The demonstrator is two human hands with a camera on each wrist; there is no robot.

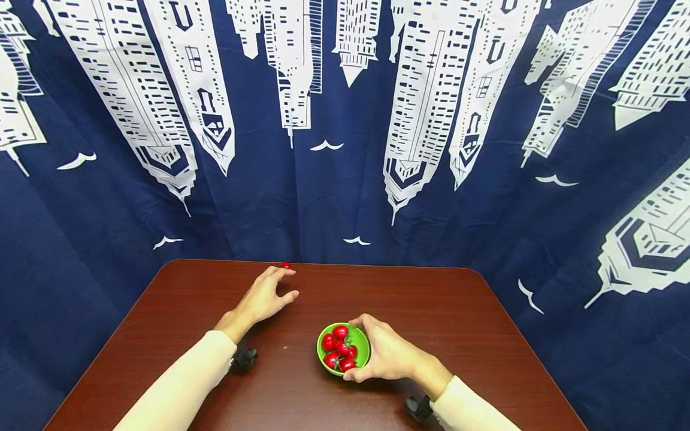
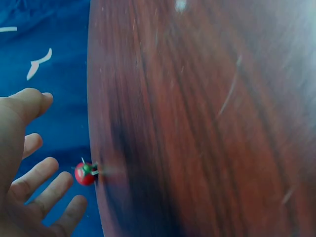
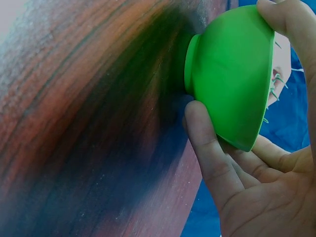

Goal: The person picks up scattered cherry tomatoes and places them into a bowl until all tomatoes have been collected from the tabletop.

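Note:
A green bowl (image 1: 360, 343) is in my right hand (image 1: 396, 354), thumb and fingers spread around its right side. The thumb presses its rim in the right wrist view, where the fingers lie along the outer wall of the bowl (image 3: 229, 74). I cannot tell whether its foot touches the table. Several red tomatoes (image 1: 330, 342) with green stems lie in it. Farther off, my left hand (image 1: 262, 300) reaches over the table, fingers loosely extended and holding nothing. Just past its fingertips, a single tomato (image 1: 287, 265) sits at the far edge; its green stem shows in the left wrist view.
The dark red-brown wooden table (image 1: 431, 311) has rounded far corners. Right behind its far edge hangs a navy cloth (image 1: 323, 203) printed with white buildings and birds. A dark wrist device (image 1: 245, 357) is strapped by the left sleeve, another (image 1: 418, 408) by the right.

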